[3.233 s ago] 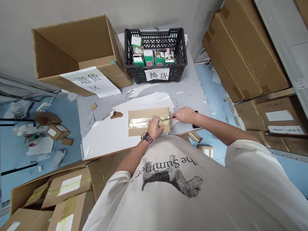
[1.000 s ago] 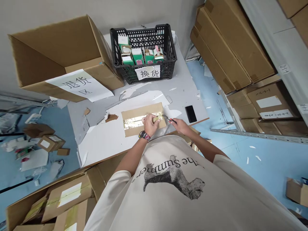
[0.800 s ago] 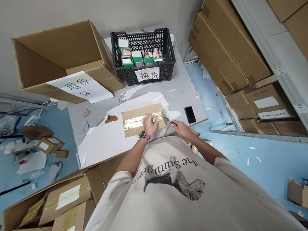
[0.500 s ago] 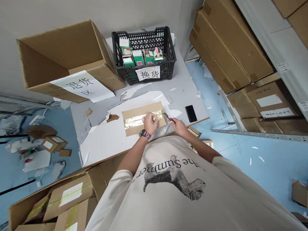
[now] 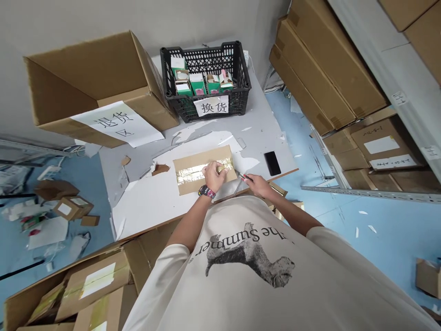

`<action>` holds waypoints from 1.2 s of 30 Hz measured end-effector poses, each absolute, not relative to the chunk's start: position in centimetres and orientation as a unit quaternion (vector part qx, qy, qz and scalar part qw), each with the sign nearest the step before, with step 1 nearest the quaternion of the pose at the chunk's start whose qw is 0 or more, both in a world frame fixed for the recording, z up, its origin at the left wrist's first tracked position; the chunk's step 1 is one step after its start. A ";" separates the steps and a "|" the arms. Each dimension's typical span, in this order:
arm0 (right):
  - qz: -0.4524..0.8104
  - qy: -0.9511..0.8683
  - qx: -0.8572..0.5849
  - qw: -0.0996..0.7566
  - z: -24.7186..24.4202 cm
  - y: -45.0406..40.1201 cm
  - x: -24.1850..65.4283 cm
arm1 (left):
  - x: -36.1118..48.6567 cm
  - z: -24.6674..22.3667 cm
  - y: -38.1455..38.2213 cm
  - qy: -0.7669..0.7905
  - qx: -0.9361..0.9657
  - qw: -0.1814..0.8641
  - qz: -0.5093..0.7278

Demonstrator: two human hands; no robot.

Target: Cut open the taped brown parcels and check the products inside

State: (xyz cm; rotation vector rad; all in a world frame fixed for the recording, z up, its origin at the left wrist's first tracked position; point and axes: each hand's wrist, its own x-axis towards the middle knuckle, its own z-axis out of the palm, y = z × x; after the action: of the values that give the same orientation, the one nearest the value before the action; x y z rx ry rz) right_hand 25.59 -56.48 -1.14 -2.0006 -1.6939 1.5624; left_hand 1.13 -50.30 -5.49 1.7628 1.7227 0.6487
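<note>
Since the earlier view, the right hand (image 5: 259,186) has drawn back toward the near edge of the table (image 5: 262,124), taking the box cutter (image 5: 245,177) off the cardboard panel's right end.

Stacked cartons (image 5: 327,69) fill the shelves on the right. At the far left stands an open carton (image 5: 96,78) with a paper sign reading "returns area" taped to it. Beside it on the table sits a black plastic crate (image 5: 179,103), signed "exchange" and holding small green boxes (image 5: 197,84).

The cardboard panel (image 5: 193,185) lies flat on a torn white sheet (image 5: 148,211), near the table's near edge and left of a black phone (image 5: 272,163). Gold tape (image 5: 193,174) runs lengthwise across the panel, looking wrinkled toward its right end.

The left hand (image 5: 213,177), with a watch (image 5: 206,191) on its wrist, rests on the panel, its weight likely keeping the panel from sliding. Its fingers (image 5: 220,171) are curled narrowly on the tape, though whether they pinch it is hard to tell. The right fingers (image 5: 253,180) close around the box cutter's red handle, its blade pointing left toward the panel.
</note>
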 end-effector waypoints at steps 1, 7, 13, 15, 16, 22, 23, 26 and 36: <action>0.504 -0.550 -0.664 0.053 -1.1 -56.5 25.4 | 1.1 -5.4 -50.4 0.644 0.665 0.291 0.243; 0.450 -0.578 -0.679 0.052 -0.3 -55.5 26.6 | 1.1 -5.0 -50.8 0.645 0.677 0.277 0.223; 0.374 -0.653 -0.649 0.115 -0.3 -49.5 26.6 | 1.1 -4.8 -50.4 0.635 0.693 0.270 0.208; 0.423 -0.615 -0.646 0.159 -1.2 -46.6 24.9 | 1.3 -4.7 -50.2 0.634 0.701 0.260 0.197; 0.450 -0.591 -0.647 0.171 -1.7 -45.2 24.0 | 1.4 -4.6 -50.1 0.634 0.706 0.253 0.188; 0.529 -0.497 -0.655 0.209 -4.1 -41.6 20.9 | 2.5 -4.9 -49.0 0.621 0.727 0.258 0.137; 0.530 -0.498 -0.653 0.210 -4.3 -41.6 20.8 | 2.6 -5.1 -48.9 0.616 0.729 0.265 0.137; 0.524 -0.518 -0.646 0.199 -4.5 -41.7 20.8 | 2.8 -5.2 -49.4 0.611 0.730 0.264 0.158; 0.543 -0.531 -0.621 0.194 -3.6 -43.3 23.1 | 0.9 -5.3 -51.1 0.565 0.767 0.262 0.157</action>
State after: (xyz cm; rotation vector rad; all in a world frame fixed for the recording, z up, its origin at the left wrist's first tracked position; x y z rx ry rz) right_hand 23.07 -43.33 -3.58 -1.7430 -1.4880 1.5233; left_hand 0.93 -51.05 -5.26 2.0746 1.5275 0.4239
